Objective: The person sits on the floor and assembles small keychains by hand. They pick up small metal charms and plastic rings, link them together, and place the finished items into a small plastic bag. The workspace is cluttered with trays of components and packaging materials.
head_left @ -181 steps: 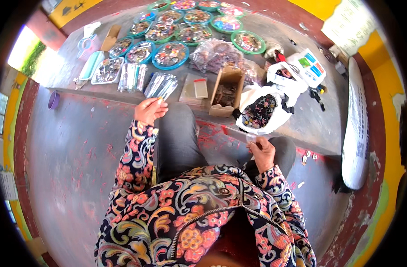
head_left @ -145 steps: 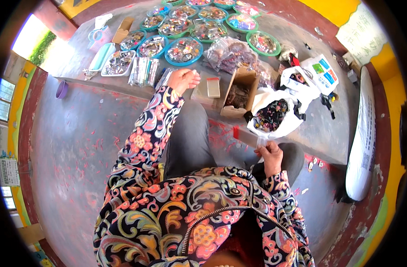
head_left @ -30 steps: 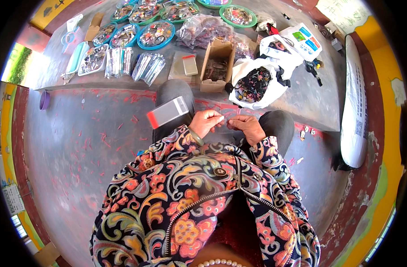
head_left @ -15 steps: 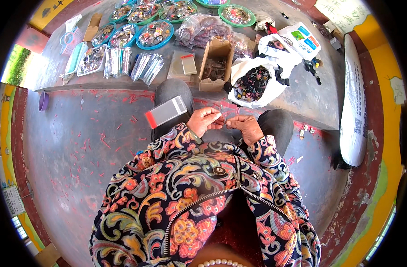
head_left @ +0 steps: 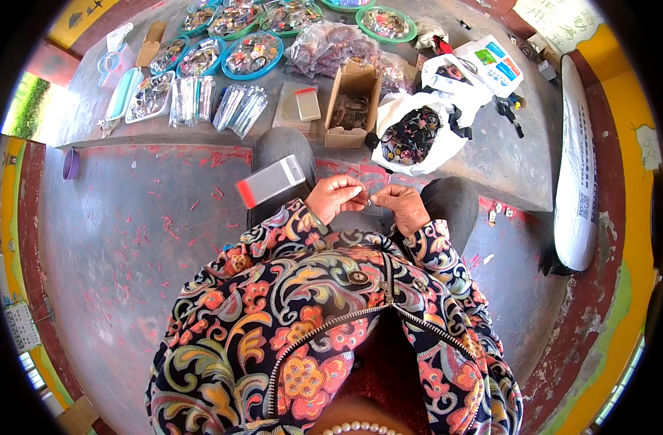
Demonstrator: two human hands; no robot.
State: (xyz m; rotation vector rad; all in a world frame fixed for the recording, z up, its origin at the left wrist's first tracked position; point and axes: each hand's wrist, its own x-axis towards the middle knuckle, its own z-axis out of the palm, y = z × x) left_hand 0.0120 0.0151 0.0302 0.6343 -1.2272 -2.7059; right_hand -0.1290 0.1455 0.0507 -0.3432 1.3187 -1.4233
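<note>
Probably for precision, pinched with left hand (head_left: 335,198) and right hand (head_left: 404,206), could not tell what; had bag (head_left: 271,181) at hands' ten o'clock, on knee (head_left: 277,147), maybe for reach.

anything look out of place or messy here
Red scraps are scattered across the floor, like litter. A few small pale pieces lie loose beside the right knee. Also, the clear packet lies askew over the left knee, its red end overhanging.
</note>
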